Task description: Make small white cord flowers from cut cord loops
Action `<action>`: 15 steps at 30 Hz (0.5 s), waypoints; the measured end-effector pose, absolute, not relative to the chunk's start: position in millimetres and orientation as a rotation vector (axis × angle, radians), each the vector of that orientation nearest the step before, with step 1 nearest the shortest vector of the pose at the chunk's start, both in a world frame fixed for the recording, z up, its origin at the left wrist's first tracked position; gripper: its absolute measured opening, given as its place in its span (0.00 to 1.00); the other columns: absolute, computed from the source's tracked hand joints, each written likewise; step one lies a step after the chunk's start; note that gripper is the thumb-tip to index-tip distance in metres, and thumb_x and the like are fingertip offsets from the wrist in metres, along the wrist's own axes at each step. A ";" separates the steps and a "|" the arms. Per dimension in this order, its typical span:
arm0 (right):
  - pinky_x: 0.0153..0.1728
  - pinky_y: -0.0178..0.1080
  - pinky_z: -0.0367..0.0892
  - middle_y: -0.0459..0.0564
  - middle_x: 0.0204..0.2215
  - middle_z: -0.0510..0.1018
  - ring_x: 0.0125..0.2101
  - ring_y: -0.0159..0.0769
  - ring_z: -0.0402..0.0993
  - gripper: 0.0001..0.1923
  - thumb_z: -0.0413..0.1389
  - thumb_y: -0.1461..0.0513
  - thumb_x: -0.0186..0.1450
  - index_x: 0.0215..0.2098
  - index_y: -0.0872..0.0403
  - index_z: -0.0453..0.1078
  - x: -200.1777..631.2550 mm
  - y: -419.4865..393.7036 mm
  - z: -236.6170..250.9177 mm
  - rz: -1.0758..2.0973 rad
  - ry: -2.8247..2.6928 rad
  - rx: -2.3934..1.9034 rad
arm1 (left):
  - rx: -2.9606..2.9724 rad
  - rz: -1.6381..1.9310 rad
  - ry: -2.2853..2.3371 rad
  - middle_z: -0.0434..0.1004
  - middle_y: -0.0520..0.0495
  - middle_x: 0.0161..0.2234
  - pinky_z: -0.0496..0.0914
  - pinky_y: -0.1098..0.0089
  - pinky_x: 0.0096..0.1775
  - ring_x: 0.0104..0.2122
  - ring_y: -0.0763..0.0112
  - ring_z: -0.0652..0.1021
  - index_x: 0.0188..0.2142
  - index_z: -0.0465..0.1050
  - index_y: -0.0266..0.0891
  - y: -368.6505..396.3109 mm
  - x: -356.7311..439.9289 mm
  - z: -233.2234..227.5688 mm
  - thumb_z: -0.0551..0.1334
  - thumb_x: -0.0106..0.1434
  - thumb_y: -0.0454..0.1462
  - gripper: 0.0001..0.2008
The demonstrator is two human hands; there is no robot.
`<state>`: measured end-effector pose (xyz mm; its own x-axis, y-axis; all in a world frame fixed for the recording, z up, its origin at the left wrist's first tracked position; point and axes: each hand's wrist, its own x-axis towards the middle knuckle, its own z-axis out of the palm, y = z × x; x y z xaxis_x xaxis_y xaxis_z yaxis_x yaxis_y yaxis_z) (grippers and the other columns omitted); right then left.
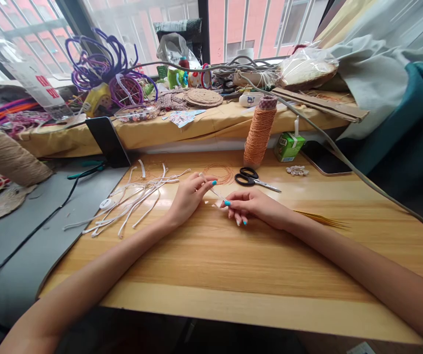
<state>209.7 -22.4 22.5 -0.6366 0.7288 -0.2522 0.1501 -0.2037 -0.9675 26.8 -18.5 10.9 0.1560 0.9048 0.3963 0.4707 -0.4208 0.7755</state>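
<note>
Pinching a thin white strip (213, 191) between my left hand (189, 196) and right hand (250, 205) over the desk (233, 255), I judge mid-prep; next needs steady tension.

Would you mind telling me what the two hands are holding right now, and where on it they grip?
A thin white strip: the left hand pinches its upper end, and the right hand pinches its lower end, just above the wooden table.
</note>
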 end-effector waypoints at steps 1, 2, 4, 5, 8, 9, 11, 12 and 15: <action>0.18 0.26 0.61 0.45 0.20 0.73 0.17 0.22 0.67 0.13 0.54 0.61 0.56 0.38 0.61 0.68 210.4 -22.5 23.6 1.922 -1.653 -1.030 | 2.012 1.195 1.288 0.71 0.49 0.30 0.65 0.76 0.31 0.25 0.79 0.69 0.33 0.74 0.37 -17.8 26.7 9.8 0.55 0.59 0.37 0.10; 0.19 0.27 0.62 0.45 0.20 0.73 0.17 0.22 0.67 0.15 0.55 0.62 0.56 0.41 0.61 0.66 211.1 -22.6 24.7 1.947 -1.657 -1.034 | 2.045 1.182 1.263 0.71 0.49 0.29 0.65 0.75 0.33 0.28 0.77 0.70 0.33 0.74 0.37 -17.4 26.7 8.9 0.55 0.59 0.36 0.09; 0.21 0.28 0.64 0.45 0.21 0.74 0.19 0.24 0.69 0.20 0.55 0.63 0.56 0.47 0.60 0.63 212.3 -22.8 26.9 1.992 -1.665 -1.034 | 2.059 1.149 1.216 0.71 0.49 0.28 0.65 0.76 0.33 0.30 0.76 0.71 0.34 0.73 0.37 -17.6 27.3 8.2 0.54 0.60 0.36 0.10; 0.21 0.28 0.64 0.46 0.22 0.75 0.20 0.25 0.70 0.21 0.55 0.64 0.56 0.48 0.60 0.63 212.7 -22.9 27.8 2.008 -1.669 -1.032 | 2.061 1.140 1.201 0.71 0.49 0.28 0.65 0.76 0.33 0.29 0.76 0.71 0.34 0.73 0.36 -18.1 27.7 8.2 0.54 0.60 0.36 0.10; 0.23 0.27 0.65 0.48 0.26 0.76 0.22 0.25 0.71 0.22 0.55 0.65 0.56 0.48 0.60 0.63 213.0 -23.3 29.5 2.029 -1.688 -1.026 | 2.099 1.152 1.188 0.71 0.49 0.28 0.64 0.76 0.32 0.28 0.77 0.70 0.35 0.74 0.36 -21.1 29.0 9.3 0.54 0.60 0.37 0.10; 0.24 0.27 0.66 0.48 0.27 0.76 0.23 0.25 0.71 0.22 0.55 0.64 0.56 0.49 0.60 0.62 212.9 -23.4 29.6 2.025 -1.693 -1.021 | 2.111 1.157 1.183 0.70 0.49 0.28 0.64 0.77 0.31 0.27 0.78 0.69 0.35 0.74 0.37 -22.5 29.5 9.8 0.54 0.59 0.36 0.10; 0.24 0.27 0.66 0.48 0.27 0.75 0.23 0.25 0.71 0.22 0.56 0.63 0.56 0.49 0.59 0.62 212.7 -23.8 29.4 2.011 -1.715 -0.993 | 2.107 1.160 1.149 0.69 0.49 0.29 0.63 0.78 0.27 0.23 0.81 0.68 0.36 0.74 0.38 -25.5 30.4 10.6 0.55 0.59 0.36 0.10; 0.23 0.27 0.66 0.48 0.28 0.75 0.23 0.25 0.71 0.22 0.56 0.61 0.56 0.48 0.58 0.63 212.5 -24.0 29.1 2.002 -1.728 -0.970 | 2.098 1.157 1.122 0.68 0.50 0.29 0.63 0.78 0.26 0.22 0.82 0.67 0.37 0.74 0.38 -26.9 30.9 10.9 0.55 0.59 0.36 0.10; 0.20 0.26 0.64 0.47 0.29 0.74 0.21 0.23 0.70 0.17 0.55 0.60 0.57 0.44 0.57 0.66 211.9 -24.3 28.0 1.957 -1.742 -0.929 | 2.079 1.142 1.059 0.66 0.50 0.28 0.62 0.79 0.24 0.20 0.83 0.65 0.38 0.74 0.40 -30.1 32.4 10.4 0.55 0.59 0.36 0.10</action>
